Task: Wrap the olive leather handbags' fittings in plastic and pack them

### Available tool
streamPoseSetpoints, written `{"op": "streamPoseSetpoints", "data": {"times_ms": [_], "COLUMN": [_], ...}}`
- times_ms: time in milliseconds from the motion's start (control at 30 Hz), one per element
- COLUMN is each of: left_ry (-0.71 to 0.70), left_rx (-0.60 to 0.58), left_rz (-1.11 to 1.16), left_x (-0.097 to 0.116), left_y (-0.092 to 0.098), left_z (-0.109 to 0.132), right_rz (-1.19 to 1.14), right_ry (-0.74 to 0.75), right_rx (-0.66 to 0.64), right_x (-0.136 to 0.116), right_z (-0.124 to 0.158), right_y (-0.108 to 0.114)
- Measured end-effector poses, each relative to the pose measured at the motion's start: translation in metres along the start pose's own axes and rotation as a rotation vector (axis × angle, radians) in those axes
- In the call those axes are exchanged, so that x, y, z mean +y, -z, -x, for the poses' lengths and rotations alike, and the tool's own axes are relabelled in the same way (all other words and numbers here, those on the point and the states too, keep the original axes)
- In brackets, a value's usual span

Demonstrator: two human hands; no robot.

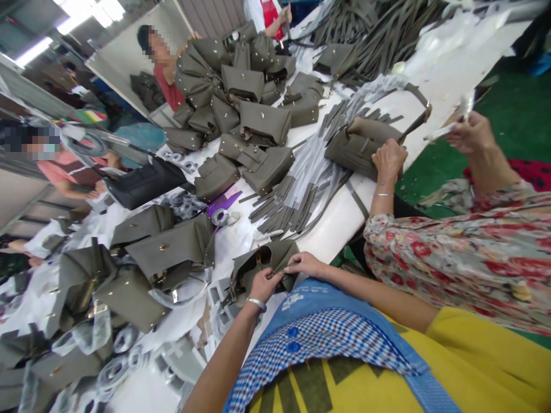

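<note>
An olive-grey handbag (245, 265) lies at the table edge right before my body, its mouth gaping and a brass-coloured fitting inside. My left hand (264, 287), with a silver bracelet at the wrist, pinches the bag's near edge. Close beside it, my right hand (306, 264) grips the same edge between thumb and fingers. Whatever small part lies between the fingertips is too small to make out. The blue apron (297, 298) at my front touches the table beside the bag.
Finished-looking olive handbags (267, 120) are heaped across the table, with more bags (172, 246) to the left. Flat grey strips (297, 195) lie ahead. At the right, a co-worker's hand (390, 158) holds another bag (357, 143). Plastic-wrapped rolls (114, 373) sit lower left.
</note>
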State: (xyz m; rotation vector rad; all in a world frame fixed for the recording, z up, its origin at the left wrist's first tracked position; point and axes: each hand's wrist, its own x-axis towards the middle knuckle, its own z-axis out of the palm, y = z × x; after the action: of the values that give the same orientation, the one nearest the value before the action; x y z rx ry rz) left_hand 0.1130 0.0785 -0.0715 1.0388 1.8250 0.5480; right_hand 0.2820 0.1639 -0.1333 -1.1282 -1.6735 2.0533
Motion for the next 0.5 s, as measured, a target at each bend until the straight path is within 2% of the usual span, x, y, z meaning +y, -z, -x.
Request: {"op": "streamPoseSetpoints", "data": {"times_ms": [267, 500], "left_ry": [0.039, 0.027], "left_rx": [0.048, 0.122], "left_rz": [0.090, 0.118], "left_x": [-0.008, -0.012], "left_y": [-0.010, -0.013], "left_z": [0.014, 0.008], "right_rz": [0.107, 0.169], "right_ry": [-0.024, 0.012], "right_rx": [-0.029, -0.009], "right_x": [-0.001, -0.006], "right_z": [0.003, 0.007], "right_y": [-0.009, -0.009]}}
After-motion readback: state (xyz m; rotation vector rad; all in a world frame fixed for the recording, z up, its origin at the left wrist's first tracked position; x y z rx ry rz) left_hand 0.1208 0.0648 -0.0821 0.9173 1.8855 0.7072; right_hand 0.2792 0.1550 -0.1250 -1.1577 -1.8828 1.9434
